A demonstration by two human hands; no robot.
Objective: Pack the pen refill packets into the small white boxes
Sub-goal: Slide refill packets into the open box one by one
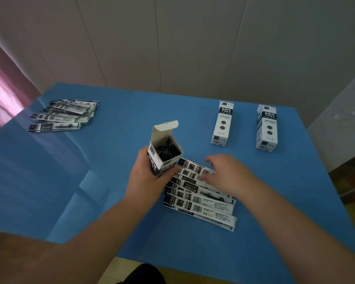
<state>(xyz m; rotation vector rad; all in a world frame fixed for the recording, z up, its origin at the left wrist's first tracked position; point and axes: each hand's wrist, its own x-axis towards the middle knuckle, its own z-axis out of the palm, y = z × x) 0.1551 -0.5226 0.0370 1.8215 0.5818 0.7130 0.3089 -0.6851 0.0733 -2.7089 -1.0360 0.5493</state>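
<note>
While left hand (146,173) grips open box (165,149), part-filled, upright, right hand (223,173) reaches loose-fingered, holding nothing, onto packets (199,196) just beside that grip. Two closed boxes (222,124) beyond look done; far pile (64,115) remains unpacked.

Two closed boxes (222,124) stand right of the packet pile (65,115).

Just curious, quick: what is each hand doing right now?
Left hand: grips the open white box.
Right hand: open, fingers over the refill packets.
</note>
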